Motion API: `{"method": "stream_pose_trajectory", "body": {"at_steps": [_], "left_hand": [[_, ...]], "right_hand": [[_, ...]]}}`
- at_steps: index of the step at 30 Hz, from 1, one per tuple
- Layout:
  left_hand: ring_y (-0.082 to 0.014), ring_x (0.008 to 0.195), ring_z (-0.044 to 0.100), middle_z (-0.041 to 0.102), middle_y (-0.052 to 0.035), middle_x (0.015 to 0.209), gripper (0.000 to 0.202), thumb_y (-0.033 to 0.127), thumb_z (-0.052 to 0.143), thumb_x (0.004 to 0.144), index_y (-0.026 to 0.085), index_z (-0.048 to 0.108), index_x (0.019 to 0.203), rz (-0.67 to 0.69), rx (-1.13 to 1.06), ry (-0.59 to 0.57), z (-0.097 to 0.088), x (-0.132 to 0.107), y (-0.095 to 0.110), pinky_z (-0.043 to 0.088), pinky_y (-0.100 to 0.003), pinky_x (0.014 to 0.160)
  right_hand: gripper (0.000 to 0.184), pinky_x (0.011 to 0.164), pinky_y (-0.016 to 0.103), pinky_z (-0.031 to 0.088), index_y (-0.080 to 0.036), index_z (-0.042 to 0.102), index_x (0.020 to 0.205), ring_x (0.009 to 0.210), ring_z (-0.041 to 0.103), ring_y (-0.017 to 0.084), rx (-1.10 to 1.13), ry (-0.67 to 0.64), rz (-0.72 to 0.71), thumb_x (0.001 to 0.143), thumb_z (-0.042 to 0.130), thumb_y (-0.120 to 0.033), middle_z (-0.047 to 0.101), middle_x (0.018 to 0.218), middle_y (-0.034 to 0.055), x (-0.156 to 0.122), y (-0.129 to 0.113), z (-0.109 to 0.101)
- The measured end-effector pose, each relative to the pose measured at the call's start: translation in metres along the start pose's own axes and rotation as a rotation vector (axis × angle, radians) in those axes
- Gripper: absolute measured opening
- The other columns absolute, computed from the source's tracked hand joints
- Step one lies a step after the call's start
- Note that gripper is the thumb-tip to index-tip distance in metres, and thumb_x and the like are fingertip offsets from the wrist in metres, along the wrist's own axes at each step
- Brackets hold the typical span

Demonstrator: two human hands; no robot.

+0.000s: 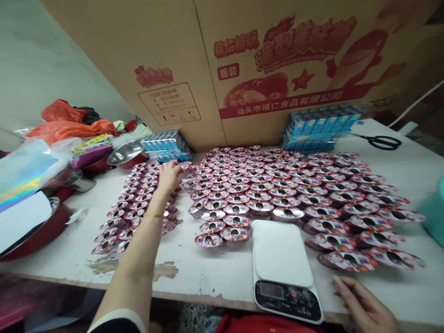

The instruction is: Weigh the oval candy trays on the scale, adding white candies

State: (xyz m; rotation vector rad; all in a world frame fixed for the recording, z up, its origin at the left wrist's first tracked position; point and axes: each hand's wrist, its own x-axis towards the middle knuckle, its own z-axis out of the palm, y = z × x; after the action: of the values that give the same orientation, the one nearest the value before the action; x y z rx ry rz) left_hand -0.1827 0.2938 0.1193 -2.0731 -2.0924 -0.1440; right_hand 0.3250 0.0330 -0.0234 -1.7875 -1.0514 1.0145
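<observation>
My left hand [171, 175] reaches to the far end of the left-hand group of small oval packs [140, 204], its fingers bent and close together at the packs. Whatever lies between those fingertips is hidden. Each pack has a shiny red, white and pink printed top with a dark round centre. My right hand [366, 303] rests at the table's front edge, fingers stretched out and holding nothing. Just left of it lies a white kitchen scale [281, 254] with a black control panel and nothing on its plate. A larger group of the same packs [261, 206] stands behind the scale.
Two blue stacks of small boxes, one left [166, 144] and one right [312, 129], stand against a big printed carton [208, 69]. Black-handled scissors [383, 142] lie back right. Metal bowls [126, 153] and orange bags [74, 129] crowd the left; something teal [433, 212] is at right.
</observation>
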Motion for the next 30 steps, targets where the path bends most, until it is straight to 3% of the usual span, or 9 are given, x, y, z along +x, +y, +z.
{"method": "stream_pose_trajectory", "body": {"at_steps": [4,7,11,14,18,20,26,27,30], "left_hand": [[-0.019,0.09,0.056,0.059,-0.0054,0.098,0.021,0.04,0.055,0.082,0.02,0.057,0.089,0.22,-0.227,0.149,-0.047,-0.043,0.06,0.043,-0.03,0.079],[-0.0134,0.071,0.055,0.061,-0.0006,0.086,0.031,0.044,0.061,0.08,0.021,0.051,0.099,0.315,-0.442,-0.031,-0.067,-0.092,0.136,0.041,-0.025,0.064],[-0.014,0.072,0.059,0.063,-0.0008,0.086,0.024,0.038,0.058,0.084,0.022,0.049,0.1,0.524,-0.565,-0.229,-0.056,-0.146,0.226,0.041,-0.025,0.061],[-0.017,0.076,0.06,0.064,-0.0037,0.088,0.023,0.037,0.054,0.086,0.021,0.049,0.103,0.625,-0.509,-0.229,-0.034,-0.159,0.26,0.042,-0.028,0.064],[-0.0212,0.089,0.062,0.066,-0.0077,0.099,0.037,0.043,0.056,0.086,0.02,0.05,0.115,0.707,-0.471,-0.213,-0.022,-0.156,0.267,0.047,-0.032,0.073],[-0.0219,0.098,0.061,0.064,-0.0088,0.11,0.043,0.045,0.058,0.085,0.021,0.05,0.119,0.731,-0.514,-0.182,-0.026,-0.154,0.257,0.048,-0.034,0.08],[-0.0157,0.089,0.061,0.065,-0.0043,0.096,0.02,0.035,0.054,0.089,0.02,0.06,0.102,0.499,-0.622,-0.01,-0.046,-0.16,0.202,0.048,-0.03,0.08],[-0.0146,0.085,0.061,0.065,-0.0035,0.094,0.019,0.034,0.055,0.089,0.02,0.06,0.101,0.459,-0.629,0.01,-0.046,-0.164,0.192,0.048,-0.029,0.079],[-0.0127,0.077,0.06,0.065,-0.002,0.09,0.017,0.033,0.058,0.086,0.021,0.062,0.097,0.349,-0.636,0.037,-0.043,-0.178,0.169,0.047,-0.027,0.074]], "right_hand": [[0.033,0.063,0.022,0.052,-0.018,0.067,0.078,0.065,0.062,0.018,-0.002,0.008,-0.089,0.072,0.065,-0.05,0.065,0.069,0.0034,-0.002,-0.004,0.002],[0.032,0.059,0.024,0.05,-0.018,0.065,0.079,0.062,0.058,0.016,0.003,0.003,-0.128,0.078,0.061,-0.05,0.062,0.066,0.003,-0.003,-0.002,0.002],[0.033,0.057,0.024,0.047,-0.017,0.063,0.08,0.06,0.056,0.015,0.039,-0.009,-0.153,0.081,0.059,-0.05,0.06,0.065,0.0025,-0.002,-0.001,0.0],[0.035,0.057,0.024,0.047,-0.017,0.063,0.08,0.061,0.055,0.015,0.072,-0.032,-0.157,0.081,0.059,-0.052,0.061,0.066,0.0025,-0.004,-0.006,-0.001],[0.034,0.054,0.025,0.046,-0.017,0.064,0.081,0.056,0.053,0.014,0.056,-0.029,-0.183,0.083,0.057,-0.05,0.061,0.064,0.0023,-0.008,-0.029,-0.015],[0.03,0.058,0.026,0.047,-0.018,0.064,0.081,0.058,0.054,0.014,-0.057,0.117,-0.269,0.084,0.056,-0.046,0.061,0.065,0.0027,-0.001,-0.048,-0.042],[0.027,0.076,0.037,0.044,-0.011,0.067,0.081,0.08,0.061,0.024,-0.614,0.841,-0.435,0.076,0.063,-0.038,0.067,0.083,0.0147,0.103,-0.072,-0.215],[0.026,0.076,0.039,0.043,-0.014,0.067,0.078,0.082,0.062,0.024,-0.709,0.846,-0.379,0.078,0.061,-0.039,0.067,0.081,0.0133,0.128,-0.065,-0.245],[0.038,0.064,0.033,0.042,-0.024,0.054,0.045,0.062,0.058,0.018,-0.909,0.354,-0.101,0.074,0.065,-0.047,0.058,0.054,0.0054,0.192,-0.036,-0.303]]}}
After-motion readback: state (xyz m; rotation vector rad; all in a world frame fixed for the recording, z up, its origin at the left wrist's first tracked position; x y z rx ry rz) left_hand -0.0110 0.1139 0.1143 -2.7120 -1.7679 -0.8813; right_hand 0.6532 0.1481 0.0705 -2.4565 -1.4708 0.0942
